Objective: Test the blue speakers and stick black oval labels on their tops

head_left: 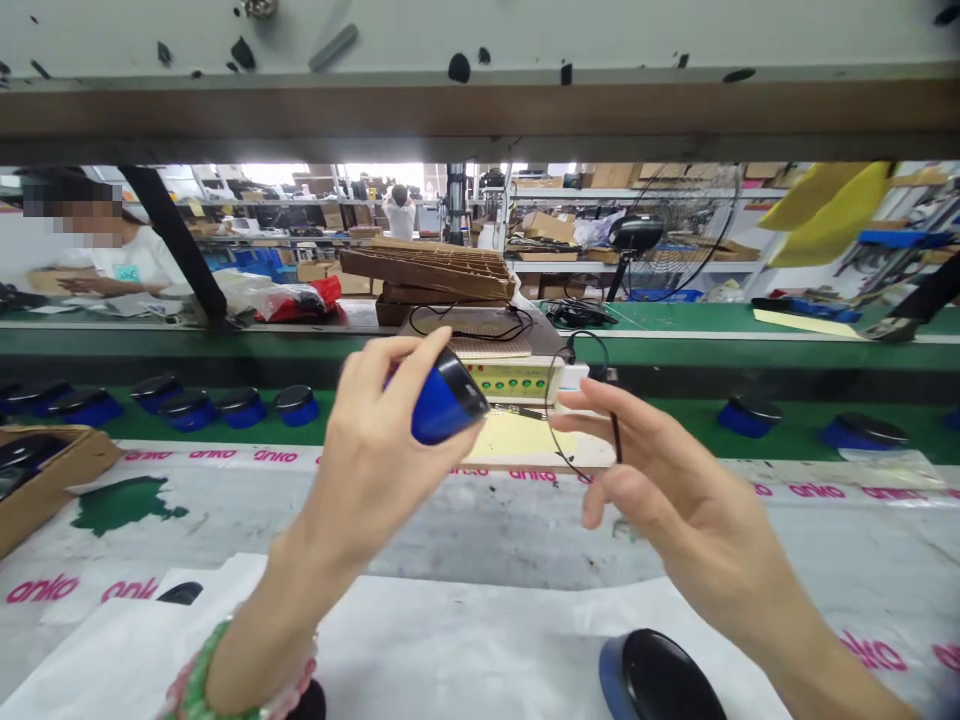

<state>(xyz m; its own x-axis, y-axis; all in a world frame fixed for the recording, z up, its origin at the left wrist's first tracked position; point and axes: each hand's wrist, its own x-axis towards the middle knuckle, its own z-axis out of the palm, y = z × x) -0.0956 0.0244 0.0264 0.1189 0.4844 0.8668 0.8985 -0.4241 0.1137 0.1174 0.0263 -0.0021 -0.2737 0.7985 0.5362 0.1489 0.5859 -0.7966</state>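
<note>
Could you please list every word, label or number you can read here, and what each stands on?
"anko": repeated in pink on the bench covering sheet.
Too blurred to read: the teal label on a white shirt.
Too small to read: any markings on the yellowish control panel.
No readable text: the blue-and-black piece in the left hand.

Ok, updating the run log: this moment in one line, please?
left hand: holding blue case; right hand: at black cable, grip unclear; white sheet: similar case

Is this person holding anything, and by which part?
The left hand grips a blue-and-black device around its blue body; whether the right hand holds the thin black cable cannot be told.
</note>
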